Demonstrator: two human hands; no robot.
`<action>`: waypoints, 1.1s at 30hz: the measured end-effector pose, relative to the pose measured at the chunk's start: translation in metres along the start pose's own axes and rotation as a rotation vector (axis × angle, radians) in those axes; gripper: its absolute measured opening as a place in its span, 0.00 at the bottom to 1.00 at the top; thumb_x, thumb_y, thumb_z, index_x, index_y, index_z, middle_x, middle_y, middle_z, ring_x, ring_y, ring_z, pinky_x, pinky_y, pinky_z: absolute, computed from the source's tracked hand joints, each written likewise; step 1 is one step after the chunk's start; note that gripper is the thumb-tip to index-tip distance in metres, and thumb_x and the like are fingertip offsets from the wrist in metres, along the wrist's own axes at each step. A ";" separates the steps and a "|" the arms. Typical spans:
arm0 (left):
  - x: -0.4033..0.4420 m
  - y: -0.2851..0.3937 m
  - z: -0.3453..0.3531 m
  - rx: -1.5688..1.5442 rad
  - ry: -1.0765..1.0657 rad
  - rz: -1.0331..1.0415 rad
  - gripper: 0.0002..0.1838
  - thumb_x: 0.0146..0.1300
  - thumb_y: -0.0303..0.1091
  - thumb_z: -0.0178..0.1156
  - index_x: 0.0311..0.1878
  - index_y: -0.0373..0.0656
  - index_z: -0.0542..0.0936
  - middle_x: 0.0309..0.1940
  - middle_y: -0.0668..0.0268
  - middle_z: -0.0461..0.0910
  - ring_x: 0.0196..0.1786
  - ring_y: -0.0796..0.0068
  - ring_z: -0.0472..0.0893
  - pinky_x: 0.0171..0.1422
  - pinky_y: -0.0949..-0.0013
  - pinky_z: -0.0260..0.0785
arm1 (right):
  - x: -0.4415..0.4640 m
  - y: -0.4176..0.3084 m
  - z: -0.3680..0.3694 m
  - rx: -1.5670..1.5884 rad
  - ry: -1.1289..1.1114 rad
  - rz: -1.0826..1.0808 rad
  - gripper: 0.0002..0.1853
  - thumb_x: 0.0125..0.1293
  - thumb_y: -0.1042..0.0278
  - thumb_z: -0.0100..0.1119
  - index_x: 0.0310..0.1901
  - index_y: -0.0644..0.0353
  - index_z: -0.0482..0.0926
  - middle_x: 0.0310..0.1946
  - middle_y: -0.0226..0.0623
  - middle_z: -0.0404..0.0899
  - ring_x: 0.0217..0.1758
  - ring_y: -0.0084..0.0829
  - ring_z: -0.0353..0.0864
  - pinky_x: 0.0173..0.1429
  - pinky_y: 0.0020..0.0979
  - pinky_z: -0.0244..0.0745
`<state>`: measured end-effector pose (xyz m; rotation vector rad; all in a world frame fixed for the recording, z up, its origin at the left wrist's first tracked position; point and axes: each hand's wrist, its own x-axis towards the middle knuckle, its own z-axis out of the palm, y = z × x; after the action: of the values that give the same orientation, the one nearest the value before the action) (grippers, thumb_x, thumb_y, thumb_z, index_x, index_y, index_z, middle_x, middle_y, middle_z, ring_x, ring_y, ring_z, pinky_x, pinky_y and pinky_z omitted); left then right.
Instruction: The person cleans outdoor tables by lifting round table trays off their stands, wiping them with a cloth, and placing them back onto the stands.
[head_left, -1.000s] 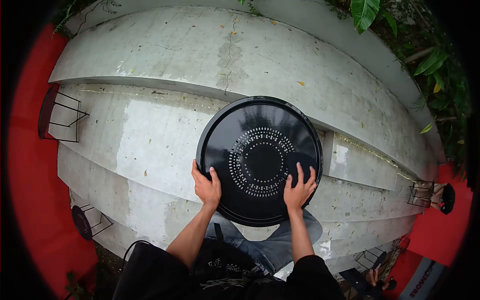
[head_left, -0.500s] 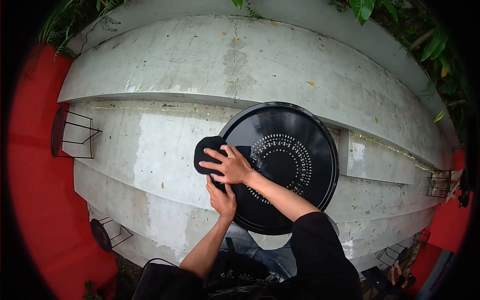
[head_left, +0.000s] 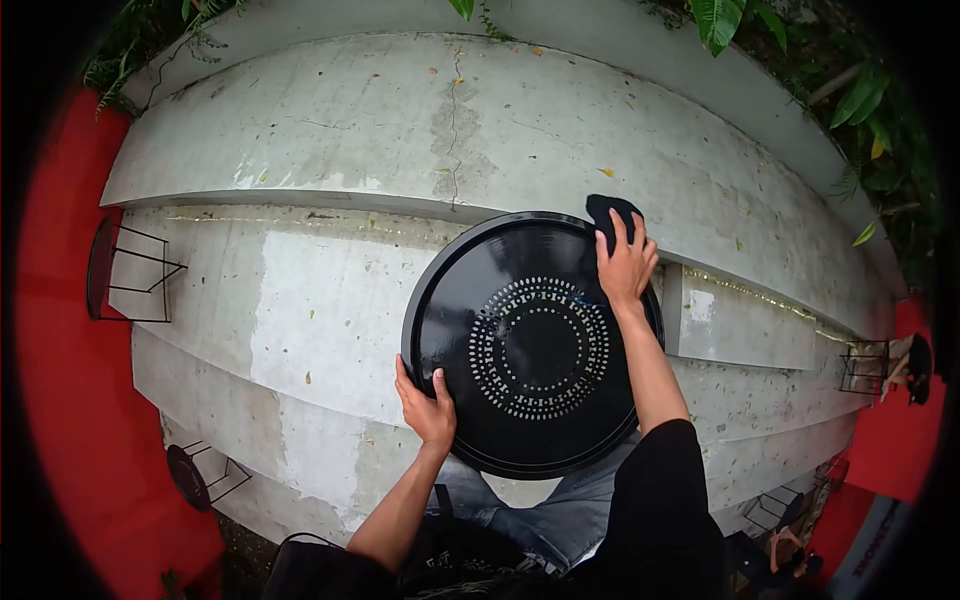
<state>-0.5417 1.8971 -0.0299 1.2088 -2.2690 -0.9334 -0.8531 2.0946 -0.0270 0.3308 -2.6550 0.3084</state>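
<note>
A round black tray (head_left: 540, 440) with a raised rim and rings of pale dots lies level above my legs. My left hand (head_left: 428, 408) grips its lower left edge, with the thumb over the rim and the fingers along the outside. At the upper right rim, my right hand (head_left: 627, 262) presses a black cloth (head_left: 608, 212) against the edge. Part of the cloth sticks out past the rim, and the rest is hidden under my fingers.
Broad grey concrete steps (head_left: 330, 300) surround me. Black-topped metal stools (head_left: 100, 268) stand at left, with others at right. Red flooring (head_left: 60, 400) borders both sides. Plants (head_left: 865, 100) overhang the upper right. Other people (head_left: 790, 555) are at the far right and lower right.
My right hand has carried the black cloth from the tray's left edge across to its upper right rim. My left hand still holds the left edge.
</note>
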 end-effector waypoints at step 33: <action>-0.002 0.002 -0.003 -0.183 -0.009 -0.076 0.31 0.75 0.46 0.52 0.74 0.37 0.65 0.69 0.45 0.70 0.70 0.43 0.71 0.73 0.53 0.62 | -0.230 -0.114 -0.119 0.314 -0.386 -0.267 0.33 0.55 0.60 0.73 0.65 0.27 0.78 0.70 0.28 0.68 0.57 0.44 0.69 0.59 0.43 0.66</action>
<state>-0.5396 1.8985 -0.0266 1.2187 -2.1042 -1.1486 -0.5726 2.0600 -0.0086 0.9183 -2.8807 0.6313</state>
